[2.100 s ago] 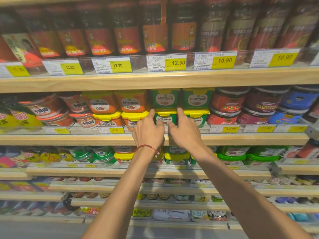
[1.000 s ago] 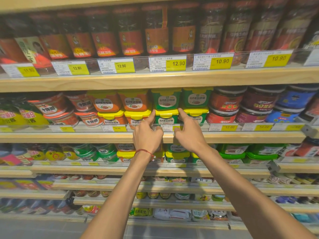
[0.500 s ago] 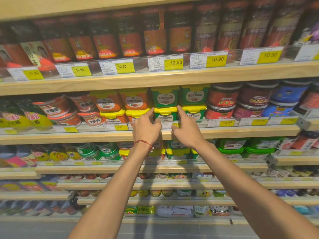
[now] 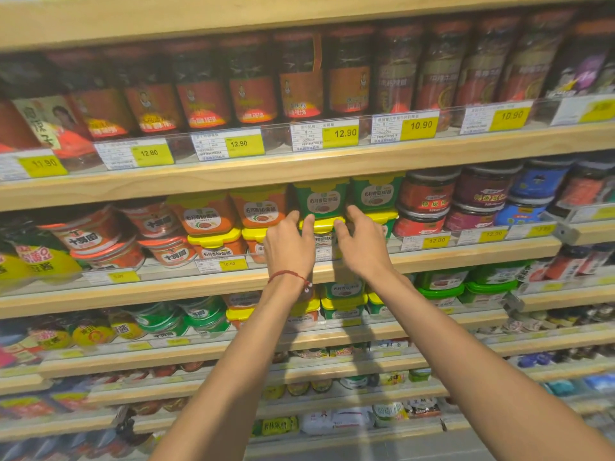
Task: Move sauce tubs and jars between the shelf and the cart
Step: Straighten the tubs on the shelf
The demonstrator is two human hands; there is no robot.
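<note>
A green sauce tub with a yellow lid (image 4: 322,225) sits on the middle shelf (image 4: 466,252), under a second green tub (image 4: 321,199). My left hand (image 4: 289,242) holds the lower tub's left side, its fingertips on the lid's edge. My right hand (image 4: 362,242) grips the right side the same way. Most of the lower tub's body is hidden behind my hands. Another stacked pair of green tubs (image 4: 376,194) stands just to the right. The cart is not in view.
Orange tubs with yellow lids (image 4: 229,224) stand left of my hands, and round red, purple and blue jars (image 4: 466,201) stand to the right. Tall dark jars (image 4: 299,84) fill the shelf above. Clear price-tag rails (image 4: 339,134) front each shelf. More tubs line the lower shelves.
Both hands have stayed at the lower green tub, with the fingertips now closer together on its yellow lid. The view has shifted slightly upward and to the left.
</note>
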